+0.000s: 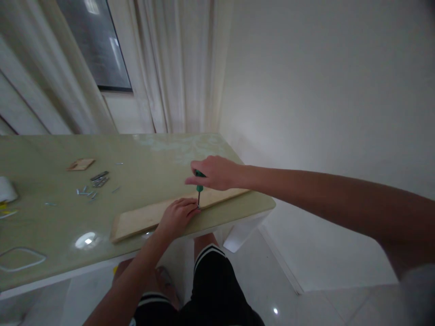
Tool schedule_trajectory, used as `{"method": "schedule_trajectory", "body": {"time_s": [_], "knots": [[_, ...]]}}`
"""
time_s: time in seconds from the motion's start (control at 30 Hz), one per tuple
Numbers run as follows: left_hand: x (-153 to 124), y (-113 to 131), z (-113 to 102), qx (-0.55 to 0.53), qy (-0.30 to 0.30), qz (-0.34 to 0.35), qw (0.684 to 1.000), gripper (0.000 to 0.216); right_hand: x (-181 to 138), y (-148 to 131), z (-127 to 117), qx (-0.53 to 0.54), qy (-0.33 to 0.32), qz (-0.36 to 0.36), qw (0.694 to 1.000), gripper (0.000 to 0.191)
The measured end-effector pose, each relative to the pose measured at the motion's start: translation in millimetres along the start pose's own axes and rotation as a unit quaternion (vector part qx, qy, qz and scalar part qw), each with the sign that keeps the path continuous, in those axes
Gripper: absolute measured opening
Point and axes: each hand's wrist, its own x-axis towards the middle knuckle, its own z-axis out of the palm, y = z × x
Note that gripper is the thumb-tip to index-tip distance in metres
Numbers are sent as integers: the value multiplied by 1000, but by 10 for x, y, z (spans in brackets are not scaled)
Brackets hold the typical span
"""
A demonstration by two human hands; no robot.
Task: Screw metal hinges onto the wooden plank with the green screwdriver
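Observation:
A long pale wooden board (136, 220) lies along the near edge of the glossy green table (152, 163). My right hand (212, 173) is closed round the green handle of a screwdriver (199, 186), which stands upright with its tip on the board. My left hand (177, 213) rests on the board right beside the tip, fingers curled as if pinching something small that I cannot make out.
Loose screws (85, 193) and small metal brackets (99, 178) lie scattered on the table's left half, with a small wooden piece (80, 164) behind them. A white object (7, 189) sits at the left edge. Curtains and a window stand behind; a white wall is to the right.

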Motion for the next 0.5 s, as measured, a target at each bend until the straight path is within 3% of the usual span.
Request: {"method": "schedule_trajectory", "body": {"time_s": [0.07,0.13,0.27,0.33,0.5], "knots": [[99,-149,-17,-2,-13,-5,1000,27,143,27,72,-39,37,72,996,55],[201,-307,-31,-5,-28,-13,1000,26,315,103,124,-48,57,72,995,49],[391,-604,-31,-9,-57,-32,998,24,641,359,145,36,30,-102,994,23],[472,-702,-30,-6,-69,-39,997,22,746,468,148,70,25,-137,988,18],[632,-805,-57,2,-107,-19,994,21,848,545,315,25,123,70,990,36]]}}
